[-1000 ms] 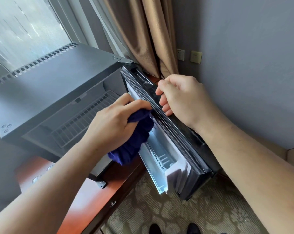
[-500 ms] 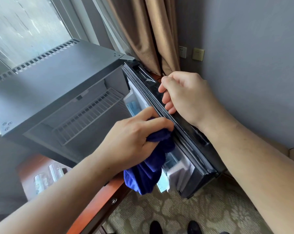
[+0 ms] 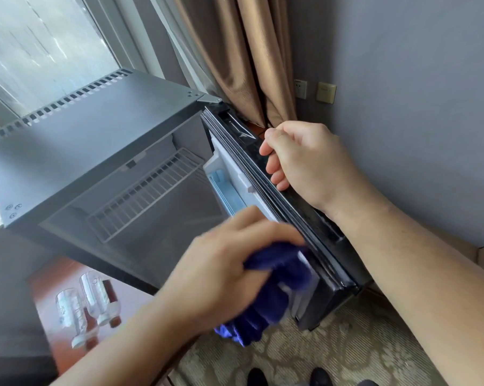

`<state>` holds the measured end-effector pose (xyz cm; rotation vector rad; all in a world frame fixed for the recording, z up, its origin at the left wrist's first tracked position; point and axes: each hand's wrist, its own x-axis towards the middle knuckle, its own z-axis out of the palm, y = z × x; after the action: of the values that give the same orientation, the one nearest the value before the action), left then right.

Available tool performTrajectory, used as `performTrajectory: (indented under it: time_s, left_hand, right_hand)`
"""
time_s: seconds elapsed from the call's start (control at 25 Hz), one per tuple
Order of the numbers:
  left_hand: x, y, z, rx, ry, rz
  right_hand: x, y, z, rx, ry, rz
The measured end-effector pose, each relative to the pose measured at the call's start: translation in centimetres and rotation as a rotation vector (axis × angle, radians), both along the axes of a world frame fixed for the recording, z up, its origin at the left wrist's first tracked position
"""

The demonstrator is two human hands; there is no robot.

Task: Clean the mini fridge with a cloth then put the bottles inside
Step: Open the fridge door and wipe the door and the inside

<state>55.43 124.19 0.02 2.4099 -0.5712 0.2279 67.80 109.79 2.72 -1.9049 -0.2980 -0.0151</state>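
Patterned beige carpet; grey wall with two sockets; tan curtain beside window. Grey fridge stands on red-brown desk, door swung open toward wall, wire shelf inside. Right hand curls its fingers over door's top edge. Left hand, blurred, grips bunched blue cloth against door's inner lining, low down, covering that part. Two clear bottles lie on desk below the fridge front. Dark shoes at bottom edge.
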Motion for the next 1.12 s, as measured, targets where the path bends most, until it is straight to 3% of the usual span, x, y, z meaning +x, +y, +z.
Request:
performTrajectory:
  time_s: [0.08,0.24,0.68,1.12]
  left_hand:
    - [1.6,1.6,0.2,-0.060,-0.056,0.104]
    - [3.8,2.4,-0.2,0.030,-0.092,0.199]
    - [0.9,-1.3,-0.8,0.249,-0.157,-0.020]
    - [-2.1,-3.7,-0.6,0.245,-0.149,-0.046]
  right_hand:
    - [0.1,-0.1,0.0,0.028,0.026,-0.002]
    - [0.0,-0.1,0.1,0.054,0.046,0.005]
    - [-0.4,-0.6,0.4,0.016,0.031,-0.002]
    - [-0.6,-0.4,0.4,-0.049,-0.024,-0.002]
